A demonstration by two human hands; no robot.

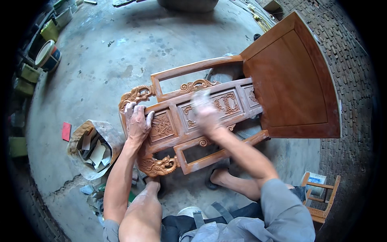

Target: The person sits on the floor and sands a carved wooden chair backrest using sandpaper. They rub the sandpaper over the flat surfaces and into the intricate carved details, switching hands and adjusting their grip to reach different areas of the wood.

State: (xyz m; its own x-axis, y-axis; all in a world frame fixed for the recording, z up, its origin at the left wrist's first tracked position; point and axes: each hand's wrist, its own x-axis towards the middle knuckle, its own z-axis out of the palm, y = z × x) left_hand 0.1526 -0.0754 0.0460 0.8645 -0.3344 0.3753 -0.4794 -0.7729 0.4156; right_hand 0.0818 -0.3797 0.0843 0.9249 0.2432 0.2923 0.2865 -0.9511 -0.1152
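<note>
Head view, person seated on a concrete floor (pixel 100 60), bare knees at the lower edge. A carved wooden frame (pixel 189 121), orange-brown, lies flat across the middle of the view, just in front of the legs, raised off the floor on something hidden beneath. It has relief panels in a row, open rectangular gaps above and below them, and scroll-carved ends at the left. Left hand (pixel 137 123) lies palm down on the frame's left end, fingers spread over the top rail beside the leftmost carved panel (pixel 162 126), pressing flat, not gripping around anything. Right hand (pixel 206 115) sits on the middle carved panel, motion-blurred; something pale shows under the fingers, too blurred to name, so cannot tell whether it is clamped on anything. Hands are apart, one panel between them. The frame's right end meets a plain wooden panel (pixel 292 80), large and tilted up. Left of the knees stands an open sack (pixel 94 147) holding pale sheets. Paint cans (pixel 48 56) stand far left along the floor's edge. A small wooden stool (pixel 320 197) stands at lower right.
</note>
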